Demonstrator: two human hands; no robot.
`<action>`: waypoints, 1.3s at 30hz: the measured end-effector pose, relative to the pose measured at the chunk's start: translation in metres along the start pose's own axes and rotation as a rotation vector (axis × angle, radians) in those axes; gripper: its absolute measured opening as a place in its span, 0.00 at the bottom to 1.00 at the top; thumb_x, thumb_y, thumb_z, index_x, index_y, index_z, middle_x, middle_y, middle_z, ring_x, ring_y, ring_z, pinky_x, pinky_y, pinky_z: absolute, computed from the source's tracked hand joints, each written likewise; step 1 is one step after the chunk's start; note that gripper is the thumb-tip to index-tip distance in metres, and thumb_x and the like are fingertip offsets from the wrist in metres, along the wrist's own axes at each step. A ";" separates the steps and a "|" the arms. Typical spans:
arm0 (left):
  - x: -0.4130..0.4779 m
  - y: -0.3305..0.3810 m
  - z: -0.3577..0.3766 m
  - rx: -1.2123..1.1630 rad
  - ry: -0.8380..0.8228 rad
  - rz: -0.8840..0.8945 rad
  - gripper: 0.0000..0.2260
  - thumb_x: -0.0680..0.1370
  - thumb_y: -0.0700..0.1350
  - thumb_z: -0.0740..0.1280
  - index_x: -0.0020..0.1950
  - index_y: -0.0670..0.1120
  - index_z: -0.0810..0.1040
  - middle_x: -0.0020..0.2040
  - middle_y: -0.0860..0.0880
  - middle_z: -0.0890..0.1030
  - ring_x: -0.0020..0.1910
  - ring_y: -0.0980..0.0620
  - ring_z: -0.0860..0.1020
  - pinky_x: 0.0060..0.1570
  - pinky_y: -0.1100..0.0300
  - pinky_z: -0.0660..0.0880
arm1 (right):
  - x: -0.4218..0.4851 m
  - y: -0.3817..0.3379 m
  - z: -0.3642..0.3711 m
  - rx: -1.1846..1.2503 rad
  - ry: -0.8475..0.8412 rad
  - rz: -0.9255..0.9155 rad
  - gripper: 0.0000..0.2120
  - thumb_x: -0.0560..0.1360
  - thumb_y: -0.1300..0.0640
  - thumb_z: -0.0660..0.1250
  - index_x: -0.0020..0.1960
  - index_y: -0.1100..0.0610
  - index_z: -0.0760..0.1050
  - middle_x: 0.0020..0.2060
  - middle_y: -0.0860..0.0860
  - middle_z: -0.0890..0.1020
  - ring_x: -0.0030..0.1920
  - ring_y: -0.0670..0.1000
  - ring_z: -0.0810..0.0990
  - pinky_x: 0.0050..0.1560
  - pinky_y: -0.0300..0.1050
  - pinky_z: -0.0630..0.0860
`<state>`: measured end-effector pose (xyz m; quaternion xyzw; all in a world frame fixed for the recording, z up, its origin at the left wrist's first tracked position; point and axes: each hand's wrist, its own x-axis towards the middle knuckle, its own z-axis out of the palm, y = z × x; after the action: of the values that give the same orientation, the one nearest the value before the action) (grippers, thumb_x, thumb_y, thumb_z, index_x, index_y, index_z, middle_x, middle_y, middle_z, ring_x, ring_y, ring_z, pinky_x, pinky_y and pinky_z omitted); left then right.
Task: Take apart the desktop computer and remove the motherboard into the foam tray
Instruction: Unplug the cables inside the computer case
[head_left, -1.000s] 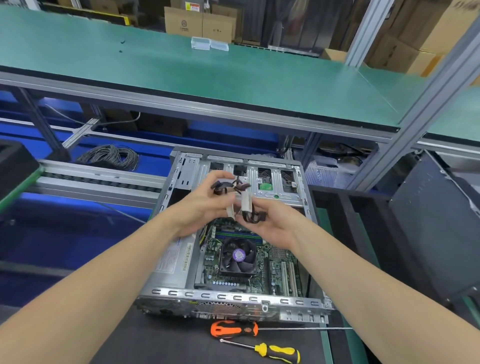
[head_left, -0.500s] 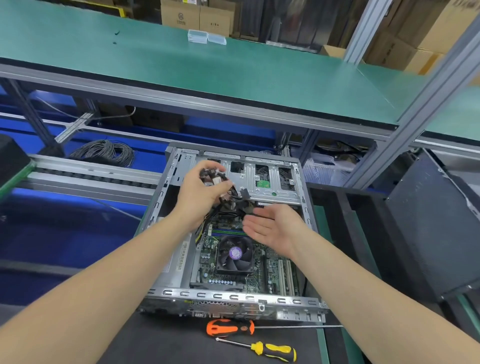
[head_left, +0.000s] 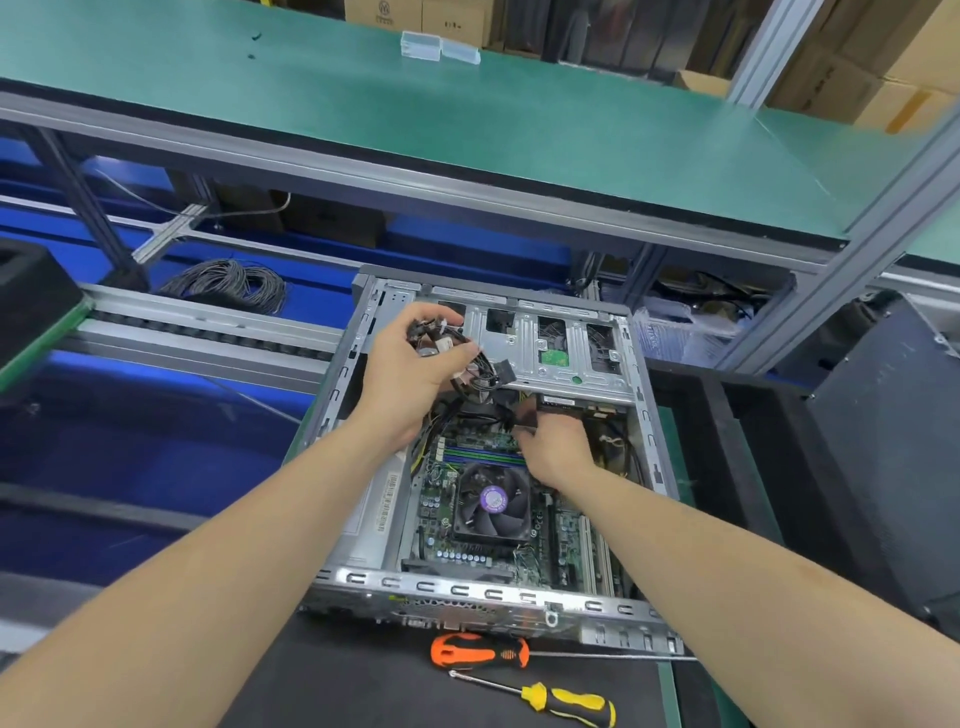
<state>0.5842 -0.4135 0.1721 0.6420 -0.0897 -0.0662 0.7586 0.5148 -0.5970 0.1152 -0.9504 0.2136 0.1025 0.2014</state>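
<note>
An open desktop case (head_left: 470, 584) lies flat in front of me. Inside it sits the green motherboard (head_left: 436, 514) with a black CPU fan (head_left: 491, 501) on top. My left hand (head_left: 410, 374) grips a bundle of black cables (head_left: 470, 361) above the case's far left part. My right hand (head_left: 556, 444) reaches down inside the case near the drive cage (head_left: 550, 353), its fingers curled round a dark connector (head_left: 524, 415) at the board's far edge. The fingertips are partly hidden. Black foam tray compartments (head_left: 727, 415) stand right of the case.
An orange-handled screwdriver (head_left: 480, 650) and a yellow-handled screwdriver (head_left: 569, 701) lie on the dark mat in front of the case. A dark side panel (head_left: 883, 441) leans at the right. A conveyor rail (head_left: 208, 332) and a cable coil (head_left: 228, 280) sit at the left. A green shelf (head_left: 467, 119) overhangs.
The hands parted: my left hand kept the cable bundle and lifted it left. My right hand let go, opened, then dropped into the case onto a connector.
</note>
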 end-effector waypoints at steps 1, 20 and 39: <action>0.000 -0.001 0.000 -0.007 -0.004 -0.003 0.14 0.71 0.37 0.80 0.50 0.51 0.82 0.46 0.48 0.83 0.43 0.44 0.84 0.45 0.37 0.84 | 0.003 0.001 0.001 -0.020 -0.014 0.004 0.18 0.85 0.47 0.62 0.59 0.61 0.80 0.52 0.60 0.84 0.56 0.60 0.82 0.47 0.46 0.73; 0.005 -0.006 -0.001 -0.039 -0.053 -0.037 0.14 0.71 0.39 0.80 0.52 0.51 0.82 0.46 0.45 0.85 0.43 0.44 0.85 0.44 0.41 0.85 | 0.021 0.004 0.014 -0.087 -0.037 -0.046 0.19 0.87 0.56 0.56 0.76 0.43 0.68 0.58 0.55 0.85 0.52 0.59 0.84 0.41 0.46 0.75; 0.003 0.000 -0.002 -0.140 -0.052 -0.064 0.15 0.71 0.39 0.80 0.54 0.49 0.82 0.54 0.33 0.81 0.49 0.33 0.85 0.47 0.40 0.83 | 0.001 0.000 0.008 0.336 0.005 0.043 0.19 0.84 0.46 0.64 0.67 0.57 0.79 0.44 0.53 0.80 0.40 0.50 0.76 0.38 0.44 0.72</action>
<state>0.5874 -0.4119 0.1723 0.5880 -0.0839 -0.1132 0.7965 0.5146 -0.5935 0.1078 -0.8989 0.2484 0.0673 0.3547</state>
